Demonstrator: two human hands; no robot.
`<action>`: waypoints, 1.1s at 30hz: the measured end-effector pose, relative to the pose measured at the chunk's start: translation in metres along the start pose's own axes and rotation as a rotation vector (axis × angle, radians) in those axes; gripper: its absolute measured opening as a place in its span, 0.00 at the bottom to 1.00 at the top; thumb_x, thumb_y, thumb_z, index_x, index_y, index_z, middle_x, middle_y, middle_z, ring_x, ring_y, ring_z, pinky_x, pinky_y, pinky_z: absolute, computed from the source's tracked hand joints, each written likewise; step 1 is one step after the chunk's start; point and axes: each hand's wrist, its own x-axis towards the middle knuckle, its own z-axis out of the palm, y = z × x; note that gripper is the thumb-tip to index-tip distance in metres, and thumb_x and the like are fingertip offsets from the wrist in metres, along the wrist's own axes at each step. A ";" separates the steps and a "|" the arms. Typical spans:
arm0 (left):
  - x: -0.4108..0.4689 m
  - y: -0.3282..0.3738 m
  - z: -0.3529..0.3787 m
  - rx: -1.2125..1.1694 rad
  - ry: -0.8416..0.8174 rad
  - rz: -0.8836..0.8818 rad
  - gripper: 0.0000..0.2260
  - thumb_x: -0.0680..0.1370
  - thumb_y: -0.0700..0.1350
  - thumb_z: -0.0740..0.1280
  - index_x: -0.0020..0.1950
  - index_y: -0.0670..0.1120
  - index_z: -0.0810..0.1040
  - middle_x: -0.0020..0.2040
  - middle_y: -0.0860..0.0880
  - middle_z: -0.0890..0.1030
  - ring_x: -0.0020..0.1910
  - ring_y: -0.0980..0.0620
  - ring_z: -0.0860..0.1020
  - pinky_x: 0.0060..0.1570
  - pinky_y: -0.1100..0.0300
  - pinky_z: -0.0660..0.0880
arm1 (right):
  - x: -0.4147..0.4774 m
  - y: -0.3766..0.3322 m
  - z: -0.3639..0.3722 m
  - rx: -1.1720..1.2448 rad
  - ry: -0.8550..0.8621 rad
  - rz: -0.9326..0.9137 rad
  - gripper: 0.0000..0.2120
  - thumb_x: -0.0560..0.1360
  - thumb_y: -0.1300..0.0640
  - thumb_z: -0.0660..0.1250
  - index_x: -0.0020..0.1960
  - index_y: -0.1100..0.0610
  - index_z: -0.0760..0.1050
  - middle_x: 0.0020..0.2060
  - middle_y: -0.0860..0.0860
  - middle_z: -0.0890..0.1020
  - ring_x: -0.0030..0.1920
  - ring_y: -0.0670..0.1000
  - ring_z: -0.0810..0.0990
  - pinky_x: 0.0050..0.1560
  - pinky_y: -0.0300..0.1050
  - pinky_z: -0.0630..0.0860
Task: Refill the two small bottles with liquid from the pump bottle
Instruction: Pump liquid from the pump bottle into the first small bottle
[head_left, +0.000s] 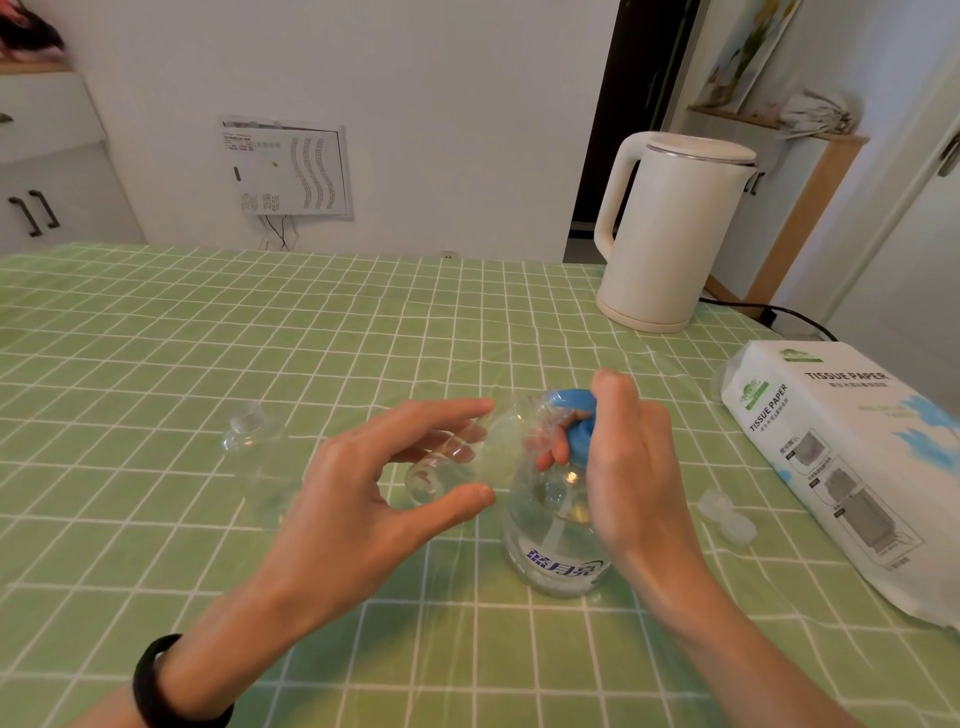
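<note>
Starting nearest: the left hand (358, 488), a black wristband (166, 680) on its wrist, cradles a clear small bottle (436, 475) off the surface (156, 545), thumb under and fingers over it, loosely by the look. At its three o'clock, the right hand (628, 467) is wrapped round the neck of the standing pump bottle (556, 540), below the blue pump head (563, 402).

Likely trouble: I cannot tell which end of the small bottle faces the spout. If the mouth is off-line, a press would send liquid over fingers and cloth. Wet fingers and that slack hold could drop the bottle. A hard one-handed press might tip the pump bottle. The second small bottle (249, 436), standing at nine o'clock and nearly invisible, could be knocked by the left arm.

Count: two hands, one pump bottle, two small bottles, seemingly two clear caps (727, 519) at three o'clock, one tissue pack (841, 467) beyond them, one kettle (670, 228) far off at one o'clock.
</note>
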 end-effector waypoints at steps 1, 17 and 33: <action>0.000 0.000 0.000 0.005 -0.002 0.001 0.25 0.72 0.58 0.75 0.69 0.61 0.78 0.58 0.64 0.85 0.57 0.60 0.85 0.58 0.68 0.78 | 0.001 0.001 0.000 0.000 -0.002 -0.004 0.29 0.79 0.47 0.50 0.23 0.48 0.74 0.28 0.51 0.82 0.33 0.50 0.82 0.45 0.54 0.79; 0.000 0.000 0.000 -0.006 0.003 -0.002 0.25 0.72 0.58 0.75 0.69 0.61 0.79 0.59 0.63 0.85 0.57 0.58 0.85 0.59 0.65 0.79 | -0.002 -0.002 0.000 0.016 0.002 0.044 0.33 0.77 0.32 0.48 0.25 0.53 0.72 0.28 0.51 0.82 0.38 0.64 0.83 0.45 0.61 0.79; -0.001 0.000 0.002 -0.021 0.013 -0.004 0.25 0.72 0.58 0.75 0.69 0.64 0.78 0.58 0.63 0.85 0.57 0.58 0.85 0.59 0.65 0.79 | -0.001 0.001 0.000 0.008 -0.013 0.002 0.30 0.77 0.37 0.49 0.25 0.52 0.72 0.28 0.50 0.82 0.36 0.62 0.81 0.48 0.69 0.79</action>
